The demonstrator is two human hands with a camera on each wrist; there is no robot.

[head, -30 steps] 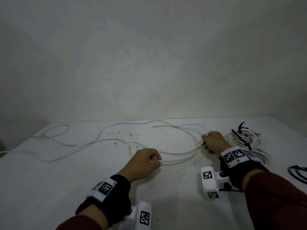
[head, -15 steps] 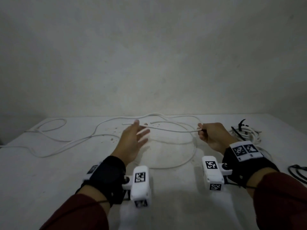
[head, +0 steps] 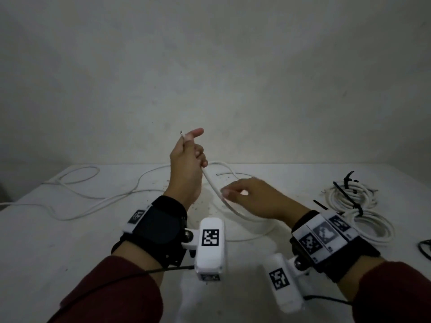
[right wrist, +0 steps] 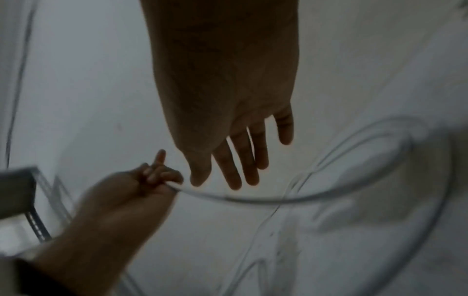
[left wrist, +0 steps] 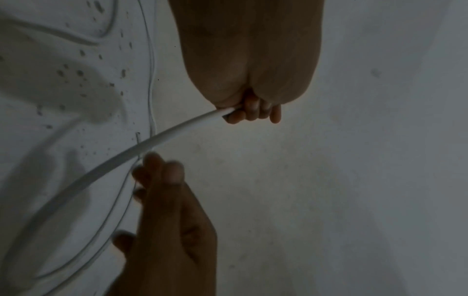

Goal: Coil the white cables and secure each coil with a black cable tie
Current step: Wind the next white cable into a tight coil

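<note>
A long white cable (head: 213, 185) lies in loose loops across the white table (head: 70, 252). My left hand (head: 189, 157) is raised above the table and grips the cable near its end, with the tip sticking out above the fist and the index finger extended. In the left wrist view the cable (left wrist: 152, 142) leaves the curled fingers (left wrist: 250, 112) and runs down to the table. My right hand (head: 251, 199) hovers lower, fingers straight, beside the hanging stretch. The right wrist view shows its fingers (right wrist: 235, 160) spread just above the cable (right wrist: 253, 199), holding nothing.
Two coiled white cables (head: 356, 201) bound with black cable ties (head: 345, 192) lie at the right of the table. A black cable loop (head: 424, 250) sits at the right edge. The loose cable's far part (head: 77, 180) trails to the left edge. A bare wall stands behind.
My left hand has closed on the cable end and lifted it. My right hand has let go of the cable, opened, and moved left toward the hanging stretch.
</note>
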